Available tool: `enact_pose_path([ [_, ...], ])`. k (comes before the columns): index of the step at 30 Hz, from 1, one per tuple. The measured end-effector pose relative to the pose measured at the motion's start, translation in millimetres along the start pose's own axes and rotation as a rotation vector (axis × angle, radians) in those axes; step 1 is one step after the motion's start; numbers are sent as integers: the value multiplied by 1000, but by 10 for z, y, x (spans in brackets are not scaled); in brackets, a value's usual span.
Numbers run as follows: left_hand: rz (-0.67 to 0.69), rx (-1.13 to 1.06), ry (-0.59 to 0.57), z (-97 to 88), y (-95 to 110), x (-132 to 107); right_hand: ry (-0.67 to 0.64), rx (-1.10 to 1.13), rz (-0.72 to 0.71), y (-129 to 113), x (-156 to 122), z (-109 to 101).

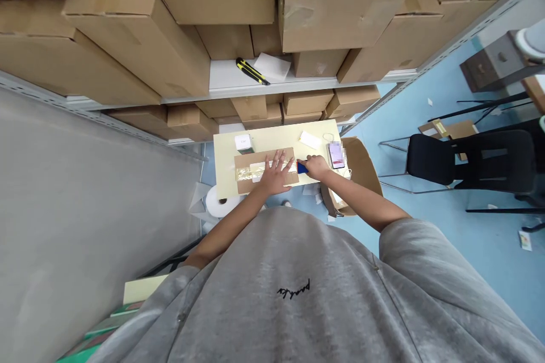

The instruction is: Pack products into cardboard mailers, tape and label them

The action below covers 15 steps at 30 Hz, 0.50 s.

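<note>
A flat cardboard box [244, 182] lies on the small pale yellow table [225, 150], with shiny clear tape [244, 173] along its top and a white label [258, 168] under the tape. My left hand [276, 176] rests flat on the box's right half, fingers spread. At the box's right end, my right hand [317, 167] is closed around a blue tool with a reddish edge [302, 167]. Most of that tool is hidden by the fingers, so its exact kind does not show.
A small white box [243, 143], a white paper [310, 140] and a phone [336, 155] sit on the table. A yellow-black utility knife [252, 72] lies on the shelf [225, 82] ahead. An open carton [361, 167] stands right, a white roll [221, 204] left, a black chair [430, 159] farther right.
</note>
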<state>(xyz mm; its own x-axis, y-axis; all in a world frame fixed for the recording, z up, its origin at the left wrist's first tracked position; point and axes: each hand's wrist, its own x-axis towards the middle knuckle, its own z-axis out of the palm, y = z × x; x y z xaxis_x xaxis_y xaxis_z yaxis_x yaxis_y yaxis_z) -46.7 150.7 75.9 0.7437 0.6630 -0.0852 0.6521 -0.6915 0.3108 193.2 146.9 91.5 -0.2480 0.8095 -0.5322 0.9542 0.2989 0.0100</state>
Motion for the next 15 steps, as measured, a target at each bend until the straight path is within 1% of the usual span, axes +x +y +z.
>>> enact_pose_path([
  [4, 39, 30, -36, -44, -35, 118, 11, 3, 24, -84, -5, -41],
  [8, 99, 51, -84, -109, -136, 371, 5, 20, 43, -139, -37, -52],
  [12, 61, 58, -241, -131, -202, 601, 24, 40, 106, -149, -105, 9],
  [13, 50, 60, -268, -135, -205, 629, 31, 49, 124, -150, -125, 34],
  [15, 42, 60, -274, -163, -198, 637, 40, 79, 165, -149, -164, 88],
])
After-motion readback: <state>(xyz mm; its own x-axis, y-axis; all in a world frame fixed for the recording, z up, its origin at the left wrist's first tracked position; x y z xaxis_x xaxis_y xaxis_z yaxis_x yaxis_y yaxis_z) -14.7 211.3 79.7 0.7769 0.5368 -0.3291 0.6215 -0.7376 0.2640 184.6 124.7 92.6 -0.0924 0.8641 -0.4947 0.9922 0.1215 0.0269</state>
